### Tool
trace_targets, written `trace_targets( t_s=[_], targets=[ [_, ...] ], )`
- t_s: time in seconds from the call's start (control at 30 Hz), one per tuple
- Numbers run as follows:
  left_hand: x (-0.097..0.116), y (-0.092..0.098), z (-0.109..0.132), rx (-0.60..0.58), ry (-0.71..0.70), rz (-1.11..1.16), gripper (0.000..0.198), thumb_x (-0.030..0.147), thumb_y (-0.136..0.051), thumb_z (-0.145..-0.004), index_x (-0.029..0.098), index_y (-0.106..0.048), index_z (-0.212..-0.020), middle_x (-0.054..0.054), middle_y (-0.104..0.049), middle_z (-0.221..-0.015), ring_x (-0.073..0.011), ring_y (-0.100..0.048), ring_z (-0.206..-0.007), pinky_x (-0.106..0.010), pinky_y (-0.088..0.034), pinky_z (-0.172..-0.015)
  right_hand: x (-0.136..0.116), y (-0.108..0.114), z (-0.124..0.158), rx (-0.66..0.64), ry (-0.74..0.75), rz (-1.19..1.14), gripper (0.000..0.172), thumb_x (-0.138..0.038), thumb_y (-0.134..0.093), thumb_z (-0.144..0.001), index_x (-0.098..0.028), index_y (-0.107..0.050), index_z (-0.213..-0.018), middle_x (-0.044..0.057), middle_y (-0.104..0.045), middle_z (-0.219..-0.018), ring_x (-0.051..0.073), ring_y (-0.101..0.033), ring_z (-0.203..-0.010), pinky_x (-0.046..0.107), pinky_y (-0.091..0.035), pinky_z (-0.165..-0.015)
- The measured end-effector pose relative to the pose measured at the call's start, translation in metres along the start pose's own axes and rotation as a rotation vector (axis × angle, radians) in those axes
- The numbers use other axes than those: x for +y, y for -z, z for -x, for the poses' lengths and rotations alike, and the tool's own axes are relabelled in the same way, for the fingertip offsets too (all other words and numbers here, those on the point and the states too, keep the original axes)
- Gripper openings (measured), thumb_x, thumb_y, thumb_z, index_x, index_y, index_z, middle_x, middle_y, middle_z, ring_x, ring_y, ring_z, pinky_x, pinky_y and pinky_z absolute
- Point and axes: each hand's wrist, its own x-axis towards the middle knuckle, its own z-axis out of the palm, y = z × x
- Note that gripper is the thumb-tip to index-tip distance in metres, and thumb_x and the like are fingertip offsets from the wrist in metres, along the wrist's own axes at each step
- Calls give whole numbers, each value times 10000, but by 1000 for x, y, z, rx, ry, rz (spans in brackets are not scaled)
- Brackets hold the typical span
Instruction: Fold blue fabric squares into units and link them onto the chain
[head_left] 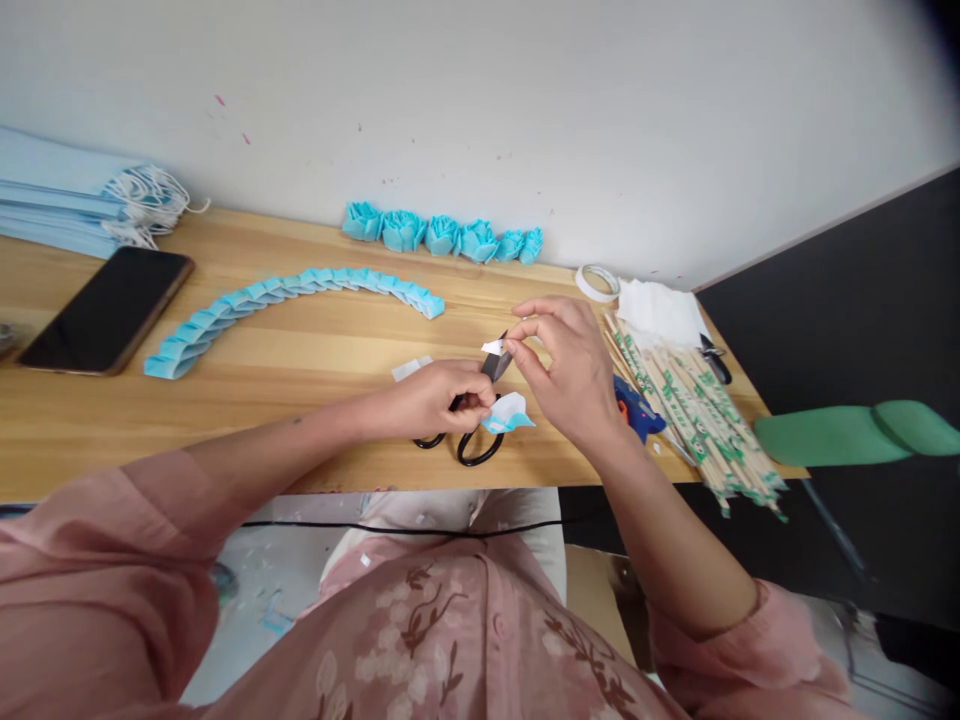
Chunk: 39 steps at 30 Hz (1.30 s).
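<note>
Near the table's front edge, my left hand (450, 398) pinches a small blue-and-white piece of material (510, 411) between thumb and fingers. Black-handled scissors (481, 458) lie beneath it, their dark blades pointing up and to the right between my hands. Just to the right, my right hand (566, 365) holds a small white scrap (493, 347) at its thumb and fingertips, close to the blade tips. Small white strips (411, 368) rest on the wood behind my left hand.
Blue folded flowers (442, 235) line the wall, with a curved pleated blue strip (300, 284) in front. A phone (109, 310) and stacked masks (60, 190) are left. Right are tape (598, 283), wrapped chopsticks (705, 420), a blue tool (637, 408) and a green object (847, 434).
</note>
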Motion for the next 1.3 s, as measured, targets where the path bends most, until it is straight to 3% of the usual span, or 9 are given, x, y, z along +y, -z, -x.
trace_targets(
  t_s=[0.23, 0.57, 0.8, 1.03, 1.2, 1.3],
  targets=[
    [2, 2, -2, -4, 21, 43, 102, 174, -569, -837, 152, -649, -777, 9, -588, -729, -87, -495, -650, -185, -367, -609, 0, -1, 2, -43, 83, 32, 66, -216, -558, -953, -227, -590, -897, 89, -680, -1081, 259, -608, -1049, 438, -471, -930],
    [2, 2, -2, -13, 5, 57, 126, 200, -567, -856, 148, -643, -771, 0, -612, -739, -87, -501, -652, -187, -374, -615, 7, 8, 3, 21, 97, 62, 97, -288, -538, -979, -242, -583, -907, 80, -677, -1093, 257, -608, -1049, 458, -454, -944],
    [1, 3, -3, -13, 25, 38, 130, 208, -560, -864, 153, -651, -789, -3, -630, -755, -91, -523, -666, -192, -390, -638, 15, 28, 1, 192, -75, -92, 132, -358, -537, -985, -250, -577, -920, 79, -683, -1105, 254, -628, -1097, 470, -461, -995],
    [-2, 2, -2, -19, 26, 17, 132, 212, -557, -867, 151, -645, -789, -6, -640, -748, -94, -543, -673, -195, -397, -643, 19, 10, 13, 123, -335, -440, 266, -499, -567, -958, -239, -600, -914, 53, -715, -1105, 200, -676, -997, 377, -533, -902],
    [0, 3, -3, -38, 28, 8, 127, 198, -560, -865, 159, -645, -779, -2, -640, -743, -93, -540, -667, -194, -393, -637, 30, 7, 17, 113, -358, -410, 281, -506, -543, -962, -237, -607, -916, 48, -729, -1073, 204, -680, -992, 365, -527, -887],
    [0, 3, -3, -38, 13, 1, 126, 194, -568, -867, 154, -651, -780, -7, -644, -753, -91, -547, -665, -192, -392, -630, 41, 3, 23, 30, -344, -139, 278, -454, -517, -975, -227, -613, -845, 49, -724, -891, 231, -677, -876, 407, -512, -866]
  ],
)
